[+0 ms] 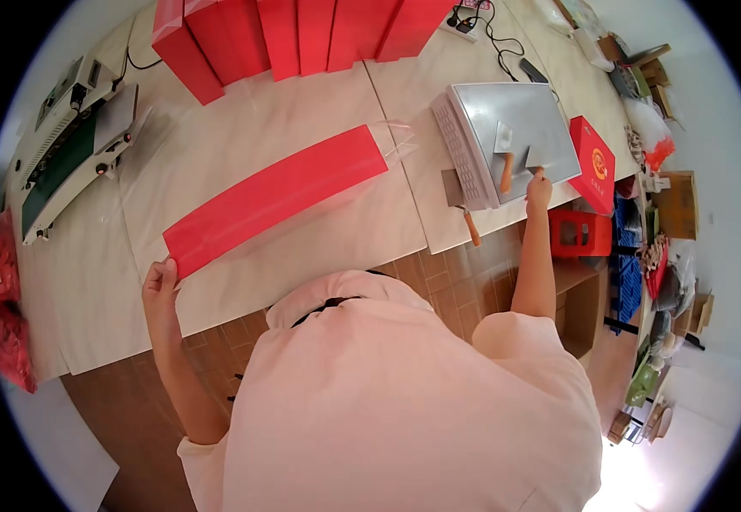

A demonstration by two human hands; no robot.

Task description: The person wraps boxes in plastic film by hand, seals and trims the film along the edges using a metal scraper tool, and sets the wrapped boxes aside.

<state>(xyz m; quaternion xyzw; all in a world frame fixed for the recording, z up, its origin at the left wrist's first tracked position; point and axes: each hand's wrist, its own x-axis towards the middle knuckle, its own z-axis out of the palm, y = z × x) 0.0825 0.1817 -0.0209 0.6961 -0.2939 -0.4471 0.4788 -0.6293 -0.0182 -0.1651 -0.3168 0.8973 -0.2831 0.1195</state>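
Note:
My left hand [160, 277] pinches the near-left corner of a long red box [277, 196] that lies slantwise on the table. Clear film [398, 141] sticks out loosely past the box's far right end. With my right hand [539, 189] I grip the wooden handle of a scraper [535, 159], its blade on the flat metal top [481, 107] of a box-shaped device. A second wooden-handled scraper [506, 171] lies on that top, left of my right hand. A third scraper [469, 224] rests at the device's left side, its handle jutting past the table's front edge.
Several red boxes [302, 38] stand in a row at the back. A machine with a green bed [67, 162] is at the left. A red box with a gold emblem [593, 166] lies right of the device. Cables [507, 51] run behind it; a red crate [580, 234] stands below the table.

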